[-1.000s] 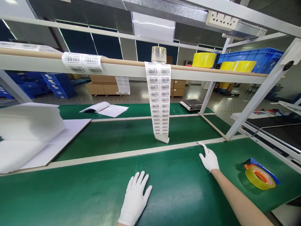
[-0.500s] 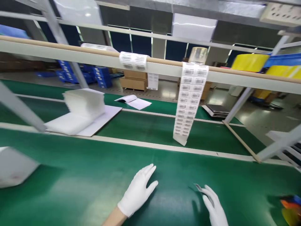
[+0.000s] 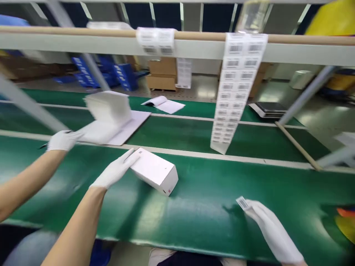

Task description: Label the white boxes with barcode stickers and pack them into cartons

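My left hand, in a white glove, reaches out to the left and grips the near-left end of a white box. Its fingers lie over the box's end, and the far side of the grip is hidden. The box is tilted above the green work surface, its shadow falling to the left. On the right, my gloved right hand pinches a small barcode label between thumb and fingers, raised over the surface.
A co-worker's gloved hand with a dark pen-like item is at the left. Foam sheets are stacked on a white board behind. A strip of barcode labels hangs from the rail. Farther back lie an open notebook and colourful items right.
The white box has come from the left edge towards the middle. My left hand has moved left and taken hold of it. A co-worker's arm has entered, and the view tilts lower.
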The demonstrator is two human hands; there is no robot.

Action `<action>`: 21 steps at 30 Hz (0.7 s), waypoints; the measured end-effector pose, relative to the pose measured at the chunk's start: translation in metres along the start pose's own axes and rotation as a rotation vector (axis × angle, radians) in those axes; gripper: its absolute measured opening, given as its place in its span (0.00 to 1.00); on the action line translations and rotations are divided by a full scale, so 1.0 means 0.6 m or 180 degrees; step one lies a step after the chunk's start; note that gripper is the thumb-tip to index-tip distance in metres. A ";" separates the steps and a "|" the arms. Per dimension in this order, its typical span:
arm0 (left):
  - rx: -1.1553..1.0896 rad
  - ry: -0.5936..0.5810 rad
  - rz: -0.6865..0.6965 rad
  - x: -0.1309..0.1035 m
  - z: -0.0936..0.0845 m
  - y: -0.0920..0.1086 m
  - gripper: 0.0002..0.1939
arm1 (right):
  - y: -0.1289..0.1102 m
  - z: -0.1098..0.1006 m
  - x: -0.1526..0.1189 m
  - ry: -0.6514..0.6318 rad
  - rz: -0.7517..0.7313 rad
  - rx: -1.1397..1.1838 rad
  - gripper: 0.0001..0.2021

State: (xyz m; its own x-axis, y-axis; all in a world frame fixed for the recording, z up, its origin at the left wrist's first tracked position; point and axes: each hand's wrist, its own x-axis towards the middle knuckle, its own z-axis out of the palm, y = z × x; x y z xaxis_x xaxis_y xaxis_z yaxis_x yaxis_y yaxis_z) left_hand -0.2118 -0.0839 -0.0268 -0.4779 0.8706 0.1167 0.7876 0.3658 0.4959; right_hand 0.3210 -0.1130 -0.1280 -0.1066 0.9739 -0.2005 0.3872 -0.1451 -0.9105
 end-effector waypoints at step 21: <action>-0.1598 -0.2719 0.0861 -0.338 0.235 0.255 0.42 | -0.249 -0.058 -0.098 -0.0303 0.0469 -0.1120 0.09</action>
State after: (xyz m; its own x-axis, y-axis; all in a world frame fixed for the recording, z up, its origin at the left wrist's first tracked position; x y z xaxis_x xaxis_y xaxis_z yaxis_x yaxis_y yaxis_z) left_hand 0.0605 -0.1583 -0.0958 0.2823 0.9187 -0.2761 0.4805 0.1137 0.8696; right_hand 0.3015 -0.1424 0.0323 -0.1044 0.9241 -0.3676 0.6933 -0.1974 -0.6931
